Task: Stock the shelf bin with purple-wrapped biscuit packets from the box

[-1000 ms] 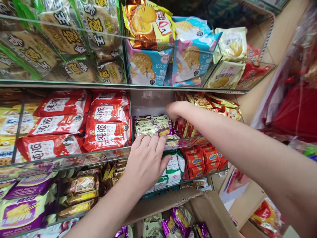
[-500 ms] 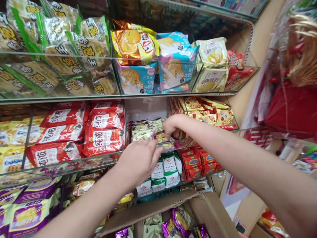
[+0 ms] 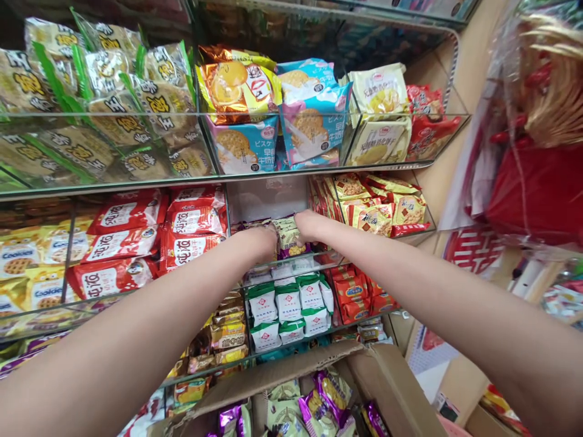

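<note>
In a middle-shelf compartment stands a row of small cream-and-purple biscuit packets. My left hand is at the left side of this row, its fingers curled in and partly hidden against the packets. At the opposite side, my right hand is closed with its fingertips on the row's right edge. The packets are squeezed between both hands. Below stands an open cardboard box with loose packets of a similar cream-and-purple kind in it.
Red biscuit packs fill the compartment to the left, yellow-and-red packs the one to the right. A clear shelf lip runs in front. White-and-green packs lie beneath. The upper glass shelf hangs above my hands.
My left hand has moved up and inward from the front lip to the left side of the packets. My right hand stays at their right side. The view has shifted slightly.
</note>
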Tool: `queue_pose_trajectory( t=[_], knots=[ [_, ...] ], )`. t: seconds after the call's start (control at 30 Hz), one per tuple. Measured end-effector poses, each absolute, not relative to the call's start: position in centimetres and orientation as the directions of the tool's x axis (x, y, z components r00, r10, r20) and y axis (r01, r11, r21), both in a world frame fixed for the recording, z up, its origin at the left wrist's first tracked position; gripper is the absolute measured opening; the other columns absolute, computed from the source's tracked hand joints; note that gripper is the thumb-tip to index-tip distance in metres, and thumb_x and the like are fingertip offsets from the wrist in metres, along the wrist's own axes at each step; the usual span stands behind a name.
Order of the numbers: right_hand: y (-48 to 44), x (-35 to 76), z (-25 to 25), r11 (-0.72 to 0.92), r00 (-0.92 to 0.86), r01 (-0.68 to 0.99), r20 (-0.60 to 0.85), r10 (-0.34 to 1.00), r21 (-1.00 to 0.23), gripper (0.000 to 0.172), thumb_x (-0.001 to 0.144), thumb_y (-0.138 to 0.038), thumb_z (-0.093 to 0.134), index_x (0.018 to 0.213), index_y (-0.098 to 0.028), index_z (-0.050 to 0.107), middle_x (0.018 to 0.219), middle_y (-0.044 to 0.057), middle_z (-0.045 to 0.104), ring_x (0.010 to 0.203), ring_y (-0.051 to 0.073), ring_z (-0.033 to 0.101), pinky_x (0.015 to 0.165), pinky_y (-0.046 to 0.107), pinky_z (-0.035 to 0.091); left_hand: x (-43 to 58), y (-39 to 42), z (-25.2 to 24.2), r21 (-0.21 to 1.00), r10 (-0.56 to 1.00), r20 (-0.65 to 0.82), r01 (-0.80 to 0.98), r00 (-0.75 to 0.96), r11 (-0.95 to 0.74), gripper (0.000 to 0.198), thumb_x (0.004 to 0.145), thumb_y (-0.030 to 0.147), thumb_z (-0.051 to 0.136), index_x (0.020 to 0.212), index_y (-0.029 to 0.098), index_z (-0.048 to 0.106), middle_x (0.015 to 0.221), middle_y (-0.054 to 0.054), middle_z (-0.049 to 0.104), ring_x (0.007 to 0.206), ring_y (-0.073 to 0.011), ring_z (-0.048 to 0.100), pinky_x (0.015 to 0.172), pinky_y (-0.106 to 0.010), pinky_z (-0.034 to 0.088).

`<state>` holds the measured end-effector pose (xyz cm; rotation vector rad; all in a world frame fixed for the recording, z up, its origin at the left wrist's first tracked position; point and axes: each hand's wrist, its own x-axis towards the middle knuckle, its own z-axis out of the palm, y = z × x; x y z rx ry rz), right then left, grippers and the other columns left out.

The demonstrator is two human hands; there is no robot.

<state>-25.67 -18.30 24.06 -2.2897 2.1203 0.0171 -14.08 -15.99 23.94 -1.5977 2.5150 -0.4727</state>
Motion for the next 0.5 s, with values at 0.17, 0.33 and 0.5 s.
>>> queue_pose_trajectory(
  t=[0.17,0.33,0.5],
  knots=[
    [-18.5,-25.8,23.6,0.003,-0.001,-0.995,-0.018,-1.000,-0.103,0.055,0.063,-0.020,0.071,0.108,0.000,0.049,0.081,0.014,0.067,0.065,0.020,0.064,0.060,0.027,0.050,-13.7,-16.4,23.7,-0.335,-0.906,0.011,-0.856,-0.422,0.395,0.083,0.070,0.018,0.062,0.136,0.007,0.012,0.130,-0.024,0.041,0.115,-0.0288,0.047,0.092,-0.041,0.042],
    [-17.7,-25.5,23.6,0.090,-0.097,-0.965,0.016,-0.995,-0.247,0.083,0.059,-0.024,0.074,0.125,-0.001,0.028,0.094,0.015,0.064,0.062,0.018,0.064,0.054,0.025,0.050,-13.6,-16.7,23.5,-0.304,-0.902,-0.031,-0.856,-0.430,0.418,0.087,0.070,0.008,0.051,0.137,0.026,-0.001,0.146,-0.014,0.002,0.121,-0.0346,0.037,0.091,-0.043,0.040],
    [-17.5,-25.1,23.3,0.129,-0.137,-0.934,-0.001,-0.991,-0.332,0.082,0.063,-0.027,0.069,0.126,-0.004,0.023,0.098,0.015,0.063,0.060,0.017,0.063,0.052,0.024,0.050,-14.0,-17.3,23.3,-0.305,-0.917,-0.078,-0.867,-0.390,0.395,0.091,0.065,0.006,0.052,0.136,0.030,0.002,0.146,-0.010,-0.006,0.117,-0.0391,0.040,0.087,-0.047,0.043]
  ],
)
